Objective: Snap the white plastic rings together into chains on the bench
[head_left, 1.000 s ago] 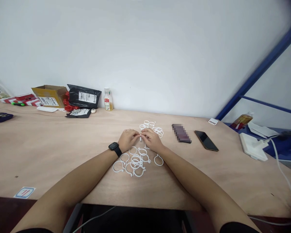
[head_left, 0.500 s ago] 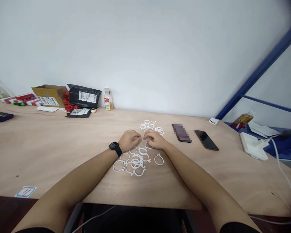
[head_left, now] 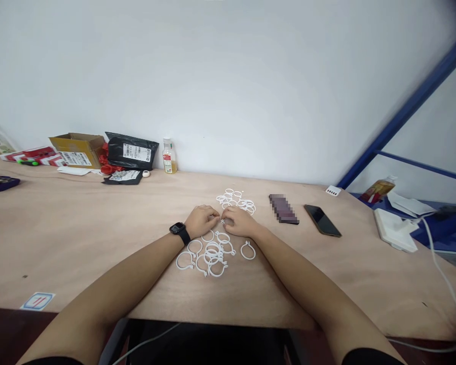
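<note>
My left hand point(head_left: 202, 221) wears a black watch point(head_left: 180, 231) at the wrist. Its fingers are bent and pressed together, the tips meeting those of my right hand point(head_left: 239, 222); what they grip is hidden. In the pinched fingers of my right hand is a white plastic ring, mostly covered, with its small clip end point(head_left: 222, 221) showing between the hands. Nearer me lies a loose heap of white plastic rings point(head_left: 213, 252) with small clip ends. One separate ring point(head_left: 248, 250) rests right of that heap. Behind my hands is another group of rings point(head_left: 246, 204).
Two phones, one pixelated point(head_left: 284, 209) and one dark point(head_left: 322, 220), lie to the right. Beyond them are a white power adapter point(head_left: 394, 229) and its cable. Along the wall stand a bottle point(head_left: 169, 156), a black parcel bag point(head_left: 131, 151) and a cardboard box point(head_left: 78, 150).
My right hand has shifted slightly left and down, closer to my left hand. The ring that showed below the right hand is now mostly covered, and more of the far rings shows.
</note>
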`<state>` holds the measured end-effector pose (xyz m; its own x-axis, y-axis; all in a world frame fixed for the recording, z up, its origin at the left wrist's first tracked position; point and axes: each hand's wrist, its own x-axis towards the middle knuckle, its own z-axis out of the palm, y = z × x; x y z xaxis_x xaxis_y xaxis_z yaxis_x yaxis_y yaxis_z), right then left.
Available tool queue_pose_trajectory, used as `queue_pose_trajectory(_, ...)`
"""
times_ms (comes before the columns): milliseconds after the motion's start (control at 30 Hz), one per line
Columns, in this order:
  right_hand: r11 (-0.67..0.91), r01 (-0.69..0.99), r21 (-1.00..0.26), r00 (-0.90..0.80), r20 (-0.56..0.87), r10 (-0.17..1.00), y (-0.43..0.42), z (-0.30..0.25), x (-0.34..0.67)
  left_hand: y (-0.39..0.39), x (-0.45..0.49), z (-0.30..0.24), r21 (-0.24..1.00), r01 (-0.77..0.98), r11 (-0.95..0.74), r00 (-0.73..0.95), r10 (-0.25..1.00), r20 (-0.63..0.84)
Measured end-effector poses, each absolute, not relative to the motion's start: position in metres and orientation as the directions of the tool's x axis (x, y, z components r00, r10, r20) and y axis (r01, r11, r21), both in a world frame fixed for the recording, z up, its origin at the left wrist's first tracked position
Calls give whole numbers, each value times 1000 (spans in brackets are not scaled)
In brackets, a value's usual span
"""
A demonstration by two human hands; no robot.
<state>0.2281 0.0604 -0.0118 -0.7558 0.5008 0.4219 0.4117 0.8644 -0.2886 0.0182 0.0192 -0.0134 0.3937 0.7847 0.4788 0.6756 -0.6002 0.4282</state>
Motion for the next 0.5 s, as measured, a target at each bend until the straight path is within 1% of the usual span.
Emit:
queue_pose_trajectory(67, 869, 411, -276, -748, 442, 495, 60, -12, 226, 19, 18, -14, 428, 678, -597, 394, 787, 474)
queue_pose_trajectory(133, 861, 419, -289, -696, 507, 509, 58, -12, 224, 20, 18, -14, 426, 675, -603, 396, 783, 479)
queue_pose_trajectory(267, 848, 379, -370, -565, 633, 529, 54, -11, 219, 20, 17, -15, 422, 653, -629, 386, 755, 529)
queue_pose_trajectory(367, 858, 314, -405, -553, 657, 513, 52, -11, 217, 21, 16, -15, 422, 629, -653, 367, 728, 579)
queue_pose_trajectory(500, 871, 302, -388, -561, 666, 492, 50, -9, 215, 19, 15, -13, 406, 625, -667, 365, 710, 603)
